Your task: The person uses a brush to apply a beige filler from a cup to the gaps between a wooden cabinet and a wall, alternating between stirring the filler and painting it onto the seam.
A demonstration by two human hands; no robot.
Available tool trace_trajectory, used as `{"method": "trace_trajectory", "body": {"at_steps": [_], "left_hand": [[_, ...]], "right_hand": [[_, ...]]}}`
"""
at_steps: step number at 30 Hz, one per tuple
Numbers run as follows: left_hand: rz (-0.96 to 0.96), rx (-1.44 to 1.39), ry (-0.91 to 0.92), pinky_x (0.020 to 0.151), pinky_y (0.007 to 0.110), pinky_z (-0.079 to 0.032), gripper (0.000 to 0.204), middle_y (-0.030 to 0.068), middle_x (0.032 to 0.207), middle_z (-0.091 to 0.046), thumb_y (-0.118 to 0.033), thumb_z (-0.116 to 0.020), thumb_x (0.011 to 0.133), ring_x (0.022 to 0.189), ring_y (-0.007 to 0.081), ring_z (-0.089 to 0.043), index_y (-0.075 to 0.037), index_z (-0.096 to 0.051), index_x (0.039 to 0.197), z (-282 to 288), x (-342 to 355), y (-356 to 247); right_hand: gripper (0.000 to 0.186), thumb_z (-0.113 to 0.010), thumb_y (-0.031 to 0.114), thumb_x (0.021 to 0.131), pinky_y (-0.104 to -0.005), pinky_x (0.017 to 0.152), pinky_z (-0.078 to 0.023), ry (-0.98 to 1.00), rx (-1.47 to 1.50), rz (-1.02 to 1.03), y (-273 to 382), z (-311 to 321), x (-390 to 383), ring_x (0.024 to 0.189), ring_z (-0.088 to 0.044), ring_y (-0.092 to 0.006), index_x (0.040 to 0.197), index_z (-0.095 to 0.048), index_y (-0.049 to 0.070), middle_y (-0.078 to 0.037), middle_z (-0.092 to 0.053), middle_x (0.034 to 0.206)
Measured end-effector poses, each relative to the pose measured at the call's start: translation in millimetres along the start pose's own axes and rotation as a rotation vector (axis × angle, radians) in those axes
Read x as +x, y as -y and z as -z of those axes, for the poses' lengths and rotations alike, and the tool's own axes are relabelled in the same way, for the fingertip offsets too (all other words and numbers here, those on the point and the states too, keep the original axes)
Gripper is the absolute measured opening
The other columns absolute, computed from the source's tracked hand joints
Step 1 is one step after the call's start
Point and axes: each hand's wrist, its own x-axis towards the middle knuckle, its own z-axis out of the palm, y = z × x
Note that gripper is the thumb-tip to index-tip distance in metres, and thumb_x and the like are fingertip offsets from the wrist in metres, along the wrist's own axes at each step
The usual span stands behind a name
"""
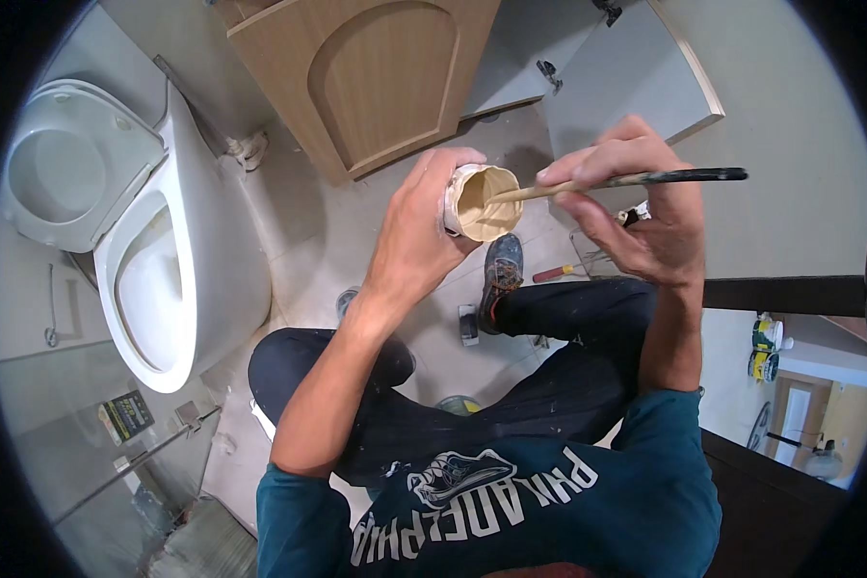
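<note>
Above the floor (308, 275), left fingers (459, 157) wrap a cream-coloured cup (494, 231); right fingers (621, 156) pinch a slim stick (669, 177) reaching inside.

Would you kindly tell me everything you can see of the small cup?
The small cup is round, whitish outside, its uneven rim and inner wall coated in a cream-coloured, paint-like layer. Its open mouth faces up towards the camera, tilted somewhat right. The left hand grips it from the left; the tip of a slim stick, held in the right hand, reaches into its mouth. Its material is unclear.
</note>
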Motion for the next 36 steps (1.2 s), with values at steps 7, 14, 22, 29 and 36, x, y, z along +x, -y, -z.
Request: {"method": "trace_trajectory", "body": {"at_steps": [7,14,22,29,36], "left_hand": [[-0.036,0.033,-0.005,0.099,0.041,-0.055,0.064,0.0125,0.126,-0.072,-0.006,-0.095,0.074,0.118,0.0327,-0.07,-0.007,-0.064,0.131,-4,-3,4],[-0.069,0.011,-0.041,0.093,0.046,-0.055,0.056,0.0132,0.12,-0.069,0.0,-0.089,0.077,0.112,0.0394,-0.068,-0.007,-0.063,0.126,-3,-2,1],[-0.047,0.044,-0.042,0.095,0.047,-0.055,0.057,0.0135,0.121,-0.069,0.002,-0.088,0.076,0.116,0.0398,-0.067,-0.007,-0.063,0.125,0,-3,1],[-0.046,0.079,-0.052,0.099,0.043,-0.055,0.062,0.0154,0.125,-0.071,0.0,-0.091,0.075,0.119,0.0374,-0.069,-0.006,-0.063,0.13,4,-6,6],[-0.009,0.122,-0.079,0.1,0.044,-0.055,0.061,0.0161,0.127,-0.07,0.002,-0.091,0.074,0.12,0.039,-0.068,-0.005,-0.063,0.128,6,-7,5]], "right_hand": [[0.029,-0.087,-0.001,0.08,-0.0373,0.072,-0.056,0.059,0.001,-0.09,0,-13,-4,0.085,-0.069,-0.0251,0.105,-0.077,0.009,-0.005,-0.077,0.095],[0.027,-0.084,-0.001,0.08,-0.0367,0.074,-0.057,0.098,-0.021,-0.111,-1,-18,-3,0.086,-0.068,-0.0266,0.104,-0.077,0.009,-0.006,-0.075,0.093],[0.029,-0.081,-0.003,0.077,-0.038,0.075,-0.057,0.082,0.014,-0.138,-1,-23,-4,0.088,-0.068,-0.0258,0.104,-0.077,0.009,-0.006,-0.076,0.094],[0.028,-0.08,-0.003,0.076,-0.0368,0.074,-0.056,0.077,-0.032,-0.125,3,-22,-1,0.086,-0.068,-0.024,0.103,-0.076,0.007,-0.005,-0.077,0.093],[0.023,-0.079,-0.002,0.078,-0.0349,0.072,-0.056,0.029,-0.008,-0.228,5,-17,-2,0.084,-0.068,-0.0221,0.099,-0.075,0.007,-0.005,-0.079,0.094]]}}
